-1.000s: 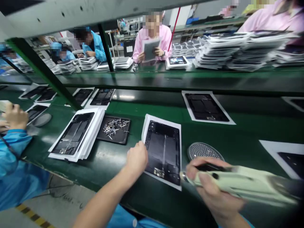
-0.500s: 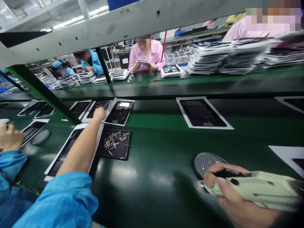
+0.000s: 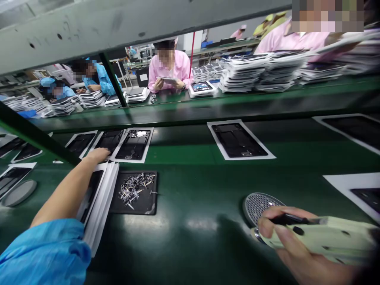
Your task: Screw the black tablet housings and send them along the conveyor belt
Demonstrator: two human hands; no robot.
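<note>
My left hand (image 3: 99,154) reaches out to the far end of a stack of white-edged black panels (image 3: 99,202) at the left and rests on its top, fingers flat. Just beyond it lie three similar panels (image 3: 133,144) side by side on the green belt. My right hand (image 3: 285,241) is wrapped round a pale green electric screwdriver (image 3: 320,237) at the lower right, its tip close to a round perforated metal disc (image 3: 258,204). A black tray of loose screws (image 3: 135,192) sits right of the stack.
Another panel (image 3: 237,139) lies mid-belt, more at the right edge (image 3: 356,190). A raised green shelf (image 3: 208,105) carries tall stacks of panels (image 3: 261,71). People in pink and blue coats work across the line. A green strut (image 3: 32,134) crosses the left.
My left hand slid the panel from in front of me away to the far left row, then drew back onto the top of the stack. The right hand kept hold of the screwdriver.
</note>
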